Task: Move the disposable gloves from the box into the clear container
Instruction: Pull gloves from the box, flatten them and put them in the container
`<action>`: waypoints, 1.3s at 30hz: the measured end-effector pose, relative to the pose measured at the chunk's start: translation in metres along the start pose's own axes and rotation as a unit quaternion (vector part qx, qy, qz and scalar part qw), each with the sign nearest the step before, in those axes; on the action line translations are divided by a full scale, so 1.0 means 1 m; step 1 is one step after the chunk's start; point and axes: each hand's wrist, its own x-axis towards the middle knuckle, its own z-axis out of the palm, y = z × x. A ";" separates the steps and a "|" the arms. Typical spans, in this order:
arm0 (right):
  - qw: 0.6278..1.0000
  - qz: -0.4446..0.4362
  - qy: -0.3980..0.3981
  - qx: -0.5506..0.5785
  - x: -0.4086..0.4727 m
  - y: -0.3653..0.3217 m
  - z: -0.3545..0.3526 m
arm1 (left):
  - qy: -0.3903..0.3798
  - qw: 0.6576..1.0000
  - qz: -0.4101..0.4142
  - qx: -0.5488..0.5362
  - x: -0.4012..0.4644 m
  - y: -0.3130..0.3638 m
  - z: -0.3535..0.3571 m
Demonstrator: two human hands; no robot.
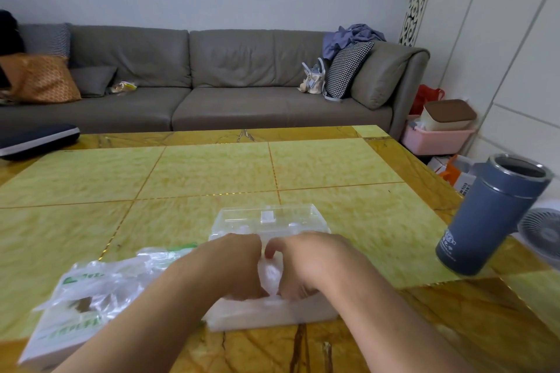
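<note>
Living room: grey sofa (212,82) along the back wall, yellow-green tiled surface (212,172) in front with darker marbled edges.

Both hands sit together over the clear container (266,222), mid-surface, near edge. Left hand (230,266) and right hand (309,260) are knuckles-up, nearly touching at the thumbs. Fingers on both are curled down into a wad of thin clear disposable gloves (271,274) bunched between them; the wad shows in the gap between the two hands and below the fingers, spilling over the container's near side. Fingertips themselves are hidden in the plastic and blurred. Container's clear lid section stands up just beyond the fingers.

Glove box (60,333), white with green print, lies left of the left hand, near the surface's front edge, slot side up. More loose clear gloves (121,275) are heaped over its top, trailing toward the left wrist.

Well right of the right fingers: grey-blue thermos mug (491,215), open top, near the surface's right edge. Small white fan (542,233) sits behind it. Far left, beyond the fingers: dark padded case (36,139) at the back corner. Pink bin (439,139) with a brown-lidded box sits by the sofa's end.
</note>
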 end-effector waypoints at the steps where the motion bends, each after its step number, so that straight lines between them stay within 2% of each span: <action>1: 1.000 0.000 -0.021 -0.011 0.002 -0.002 -0.003 | 0.004 1.000 0.003 0.012 -0.001 0.001 0.000; 5: 0.996 -0.030 -0.073 -0.039 0.005 -0.006 -0.009 | 0.104 0.990 0.022 0.096 -0.014 0.004 -0.002; 7: 0.993 -0.057 -0.078 -0.065 0.002 -0.006 -0.009 | 0.132 0.987 0.036 0.086 -0.014 0.005 -0.001; 10: 0.994 -0.052 -0.082 -0.055 0.005 -0.006 -0.007 | 0.085 0.995 0.022 0.052 -0.011 0.004 -0.002; 12: 0.997 -0.024 -0.063 -0.029 0.008 -0.004 -0.004 | 0.063 0.996 0.003 0.069 -0.009 0.005 -0.003; 17: 0.997 0.013 0.069 0.019 0.004 0.007 0.014 | 0.020 0.997 -0.010 0.070 -0.003 0.008 0.001; 20: 0.991 0.048 0.120 0.031 0.001 0.008 0.020 | -0.019 0.996 -0.017 0.089 0.000 0.011 -0.004; 22: 0.992 0.069 0.099 0.024 0.003 0.005 0.018 | -0.049 0.994 -0.015 0.099 0.000 0.013 -0.009; 25: 0.997 0.068 0.025 0.006 0.012 0.002 0.014 | -0.079 0.989 -0.011 0.122 0.003 0.013 -0.014; 29: 0.998 0.052 -0.020 -0.004 0.020 -0.001 0.010 | -0.060 0.993 -0.006 0.099 0.009 0.008 -0.006; 33: 0.996 0.084 0.011 0.021 0.025 -0.001 0.017 | 0.008 0.995 0.022 0.097 0.006 0.002 0.005; 37: 0.992 0.090 0.046 0.074 0.022 0.004 0.024 | 0.006 0.996 0.055 0.066 0.002 -0.015 0.003; 39: 0.991 0.085 0.058 0.091 0.016 0.006 0.025 | -0.002 0.996 0.084 0.016 -0.007 -0.023 -0.003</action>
